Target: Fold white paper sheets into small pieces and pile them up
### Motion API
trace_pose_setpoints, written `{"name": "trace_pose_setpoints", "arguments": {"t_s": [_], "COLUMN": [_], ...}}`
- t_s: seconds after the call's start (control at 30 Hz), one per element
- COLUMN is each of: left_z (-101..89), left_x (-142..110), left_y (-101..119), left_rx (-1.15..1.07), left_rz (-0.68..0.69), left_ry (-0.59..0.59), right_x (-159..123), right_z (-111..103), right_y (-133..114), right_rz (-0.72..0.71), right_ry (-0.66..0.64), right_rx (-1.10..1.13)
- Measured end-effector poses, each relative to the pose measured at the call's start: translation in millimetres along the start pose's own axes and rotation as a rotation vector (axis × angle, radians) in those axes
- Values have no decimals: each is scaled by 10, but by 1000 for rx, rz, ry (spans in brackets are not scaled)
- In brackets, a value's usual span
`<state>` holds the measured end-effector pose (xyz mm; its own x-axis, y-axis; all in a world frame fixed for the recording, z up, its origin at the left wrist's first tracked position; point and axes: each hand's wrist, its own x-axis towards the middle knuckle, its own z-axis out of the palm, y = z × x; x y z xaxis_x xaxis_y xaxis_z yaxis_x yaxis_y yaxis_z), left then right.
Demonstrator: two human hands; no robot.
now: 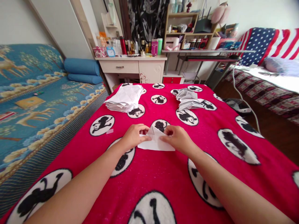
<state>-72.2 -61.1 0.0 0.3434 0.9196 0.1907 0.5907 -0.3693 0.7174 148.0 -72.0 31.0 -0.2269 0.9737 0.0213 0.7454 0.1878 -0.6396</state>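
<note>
Between my hands is a folded sheet of white paper [155, 144], with a pointed peak at its far side and a straight edge toward me. My left hand [136, 134] pinches its left side, thumb on top and fingers curled behind. On the right side, my right hand [177, 137] grips the paper in the same way, thumb toward the middle. Beyond my left hand lies a stack of white paper sheets [125, 98]. A smaller pile of folded papers [188, 99] rests beyond my right hand.
A red cloth with monkey-figure circles [149, 180] covers the surface under my hands. A small pale scrap [109, 131] lies to the left. The blue patterned sofa [46, 93] stands left, a cream cabinet [130, 67] behind, and a desk [205, 53] at the back right.
</note>
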Motion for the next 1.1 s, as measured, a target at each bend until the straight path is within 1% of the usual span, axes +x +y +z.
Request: {"name": "trace_pose_setpoints", "arguments": {"t_s": [0.07,0.1,0.13,0.2,0.23,0.27,0.33,0.37,0.43,0.53,0.63,0.77,0.9,1.0,1.1], "left_z": [2,10,24,65,90,116,164,185,215,232,227,221,225,228,228], "left_x": [-5,-6,-6,-7,-8,-11,-24,-34,-57,-84,-87,-68,-66,-76,-74], "left_y": [4,11,23,62,91,126,210,255,335,392,365,307,314,328,303], "left_rx": [-95,-181,-289,-509,-590,-644,-694,-719,-778,-808,-763,-771,-780,-783,-750], "left_rz": [-59,-92,-123,-173,-192,-207,-236,-246,-250,-275,-286,-273,-256,-264,-274], "left_ry": [-19,-12,12,110,166,220,297,332,347,312,300,305,307,301,285], "right_x": [15,19,20,12,3,-8,-36,-52,-79,-98,-94,-86,-89,-87,-76], "right_z": [5,10,20,60,92,130,216,257,318,336,295,253,262,272,252], "right_y": [-17,-35,-56,-98,-116,-130,-152,-160,-173,-184,-186,-186,-184,-175,-156], "right_rz": [-14,-24,-35,-48,-43,-32,6,22,45,49,52,66,89,96,53], "right_ry": [100,148,188,221,209,170,80,49,38,99,136,118,39,48,92], "right_rx": [256,395,539,804,908,988,1062,1067,1007,873,814,867,971,935,851]}}
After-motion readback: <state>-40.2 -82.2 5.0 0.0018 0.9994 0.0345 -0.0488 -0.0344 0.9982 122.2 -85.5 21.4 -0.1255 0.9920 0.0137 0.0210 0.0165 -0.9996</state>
